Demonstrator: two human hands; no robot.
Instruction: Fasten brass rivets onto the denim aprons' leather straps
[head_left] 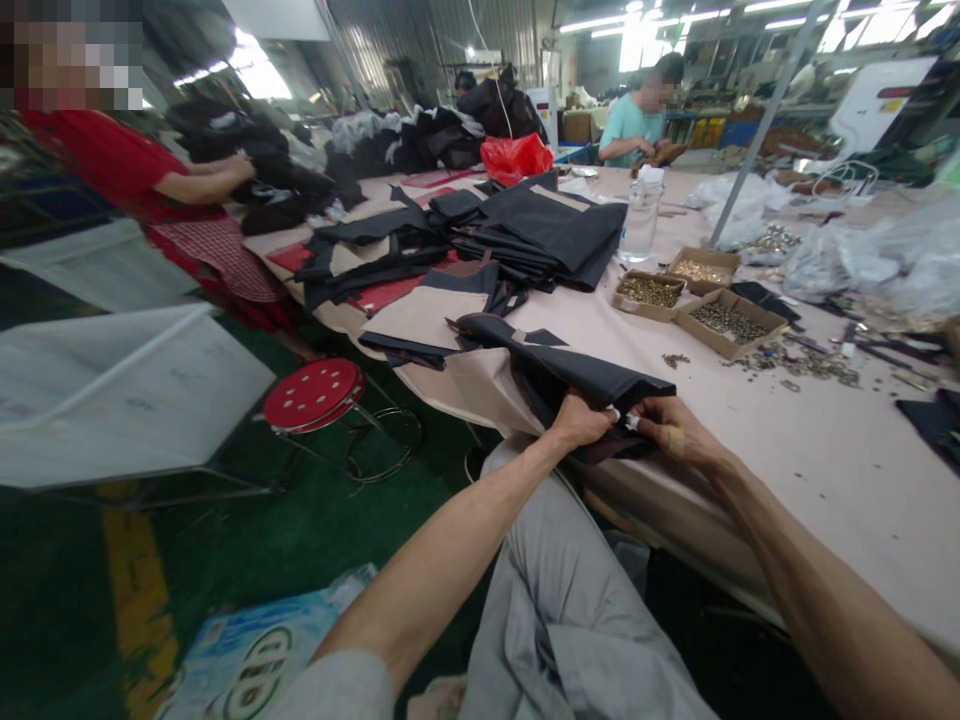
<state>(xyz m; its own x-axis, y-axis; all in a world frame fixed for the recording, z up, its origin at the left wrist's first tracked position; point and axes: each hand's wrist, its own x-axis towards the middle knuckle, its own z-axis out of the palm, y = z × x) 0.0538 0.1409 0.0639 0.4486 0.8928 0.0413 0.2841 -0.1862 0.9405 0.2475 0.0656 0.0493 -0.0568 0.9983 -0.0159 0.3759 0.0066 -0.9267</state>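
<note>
A dark fabric piece with brown trim (592, 367) lies over the table's front edge, partly hanging down toward my lap. My left hand (583, 420) is closed on its near edge, with white wrapping on a fingertip. Close beside it, my right hand (670, 428) pinches the same fabric at its right end, also with white on a fingertip. Any small part between the fingers is too small to make out. Just behind lies a beige and dark fabric panel (427, 318).
Stacked dark panels (544, 230) cover the table's middle. Boxes of small metal fittings (729, 322) and a clear bottle (642, 220) stand to the right, with loose fittings near them. A red stool (313, 393) and white bin (135, 390) are left. Two people work nearby.
</note>
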